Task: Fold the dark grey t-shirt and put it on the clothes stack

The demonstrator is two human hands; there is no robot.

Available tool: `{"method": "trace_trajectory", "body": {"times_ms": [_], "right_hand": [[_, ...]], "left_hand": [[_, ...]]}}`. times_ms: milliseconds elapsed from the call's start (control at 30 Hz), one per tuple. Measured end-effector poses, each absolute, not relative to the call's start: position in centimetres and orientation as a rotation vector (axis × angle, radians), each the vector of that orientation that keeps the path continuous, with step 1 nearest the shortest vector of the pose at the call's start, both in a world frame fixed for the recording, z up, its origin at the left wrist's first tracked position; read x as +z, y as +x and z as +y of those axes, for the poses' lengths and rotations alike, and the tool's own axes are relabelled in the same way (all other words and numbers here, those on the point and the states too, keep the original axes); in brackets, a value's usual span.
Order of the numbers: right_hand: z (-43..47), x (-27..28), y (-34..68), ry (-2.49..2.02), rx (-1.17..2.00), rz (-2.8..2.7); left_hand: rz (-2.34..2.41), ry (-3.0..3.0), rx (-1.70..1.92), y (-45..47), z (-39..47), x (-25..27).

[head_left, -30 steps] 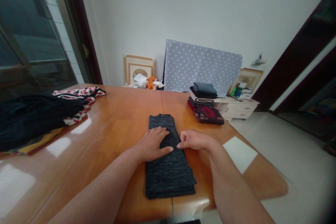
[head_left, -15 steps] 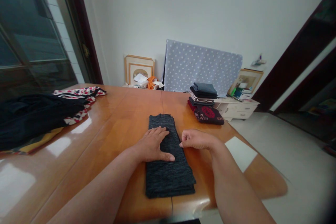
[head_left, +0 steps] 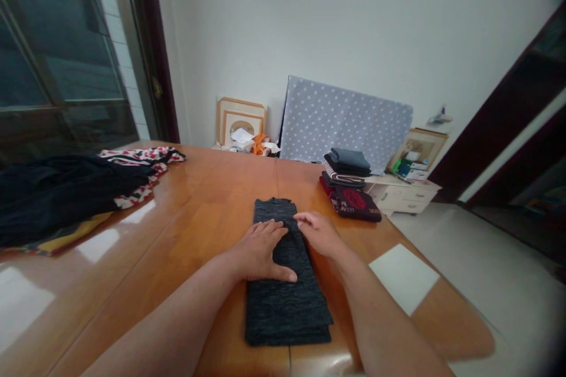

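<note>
Lying on the counter point(head_left: 198, 200): dark clothes point(head_left: 57, 188) at the left, a pile of folded clothes point(head_left: 349, 182) far right.

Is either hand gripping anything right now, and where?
Nothing gripped. Left hand lies flat on the folded dark garment; right hand touches its right edge.

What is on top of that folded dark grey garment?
Both hands: the left hand lies flat on the grey garment, the right hand touches its right edge. Cloth beneath the palms is hidden.
</note>
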State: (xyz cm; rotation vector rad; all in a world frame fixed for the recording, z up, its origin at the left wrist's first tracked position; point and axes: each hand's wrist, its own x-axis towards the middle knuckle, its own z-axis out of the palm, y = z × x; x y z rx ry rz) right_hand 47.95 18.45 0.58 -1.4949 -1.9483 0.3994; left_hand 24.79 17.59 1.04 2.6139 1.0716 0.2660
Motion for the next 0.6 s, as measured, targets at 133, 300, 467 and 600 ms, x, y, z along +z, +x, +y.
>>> {"method": "trace_trajectory", "body": {"times_ms": [133,300,467,600], "right_hand": [[18.4,0.8,47.5,-1.682,0.175,-2.152],[18.7,0.9,46.9,-1.777,0.056,-2.119],[19.2,0.5,46.4,-1.941,0.114,-2.169],[19.5,0.3,46.2,-1.973,0.093,-2.154]], "left_hand": [[1.074,2.607,0.281,24.8,17.6,0.8],[1.060,2.603,0.287,24.7,17.5,1.0],[1.036,2.601,0.306,24.7,17.6,0.8],[1.029,2.602,0.330,24.7,17.6,0.5]]}}
